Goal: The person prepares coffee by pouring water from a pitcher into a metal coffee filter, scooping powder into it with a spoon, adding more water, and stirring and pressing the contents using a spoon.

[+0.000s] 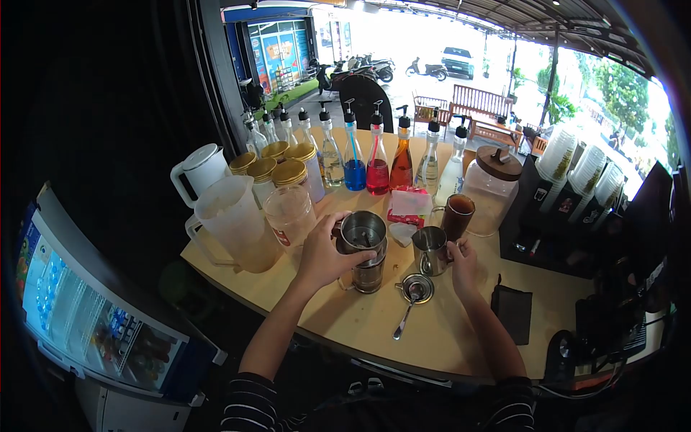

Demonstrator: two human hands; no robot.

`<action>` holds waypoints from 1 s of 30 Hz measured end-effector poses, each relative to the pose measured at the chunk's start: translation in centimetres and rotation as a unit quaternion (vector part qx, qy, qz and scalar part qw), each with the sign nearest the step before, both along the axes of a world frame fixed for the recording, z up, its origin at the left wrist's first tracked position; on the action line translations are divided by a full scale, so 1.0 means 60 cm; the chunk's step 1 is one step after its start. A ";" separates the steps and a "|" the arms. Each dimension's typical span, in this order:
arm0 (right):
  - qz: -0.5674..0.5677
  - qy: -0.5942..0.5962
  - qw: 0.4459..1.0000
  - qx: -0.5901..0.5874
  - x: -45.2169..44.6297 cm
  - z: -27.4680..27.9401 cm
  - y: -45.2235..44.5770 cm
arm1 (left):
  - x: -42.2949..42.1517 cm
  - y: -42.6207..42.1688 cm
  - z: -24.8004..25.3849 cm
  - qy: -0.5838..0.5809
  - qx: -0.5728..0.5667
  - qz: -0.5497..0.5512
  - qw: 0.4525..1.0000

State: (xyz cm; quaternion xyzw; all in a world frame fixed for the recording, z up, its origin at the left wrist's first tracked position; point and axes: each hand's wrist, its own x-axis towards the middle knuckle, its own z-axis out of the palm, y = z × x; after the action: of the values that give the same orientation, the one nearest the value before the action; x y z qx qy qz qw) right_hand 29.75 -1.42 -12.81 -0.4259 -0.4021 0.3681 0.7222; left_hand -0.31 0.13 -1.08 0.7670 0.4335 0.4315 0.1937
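My left hand (pixel 325 253) is wrapped round a metal cup (pixel 363 229), its thumb across the near side. Directly below that cup is another shiny vessel (pixel 368 277); I cannot tell whether the two touch. My right hand (pixel 464 263) grips the handle of a steel milk pitcher (pixel 430 253), which is upright at the table. Behind the pitcher stands a glass mug (pixel 458 210) of dark brown drink. Between my forearms lies a small round strainer (pixel 426 286) with a spoon (pixel 404 317) resting in it.
Syrup bottles with pumps (pixel 378 173) line the back of the wooden table (pixel 345 317). Plastic pitchers (pixel 234 223) and gold-lidded jars (pixel 291 173) crowd the left. A wooden-lidded jar (pixel 493 194), stacked cups (pixel 558 153) and a dark pouch (pixel 512 313) are right.
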 end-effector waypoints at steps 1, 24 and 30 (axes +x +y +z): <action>-0.001 0.000 1.000 0.001 0.001 -0.003 -0.002 | 0.001 -0.001 0.000 0.004 -0.005 -0.002 1.000; -0.048 -0.365 0.919 0.141 -0.108 0.178 -0.057 | -0.116 0.001 -0.079 -0.241 0.198 0.161 0.936; 0.093 -0.458 0.856 0.221 -0.251 0.277 -0.028 | -0.103 0.029 -0.165 -0.282 -0.038 0.055 0.957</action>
State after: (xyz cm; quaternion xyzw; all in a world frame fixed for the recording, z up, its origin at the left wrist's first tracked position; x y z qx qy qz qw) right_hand 14.69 -3.10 3.83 -0.3358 -0.7959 0.0986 0.4940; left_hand -6.46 1.86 -11.00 0.5815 0.4188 0.6233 0.3128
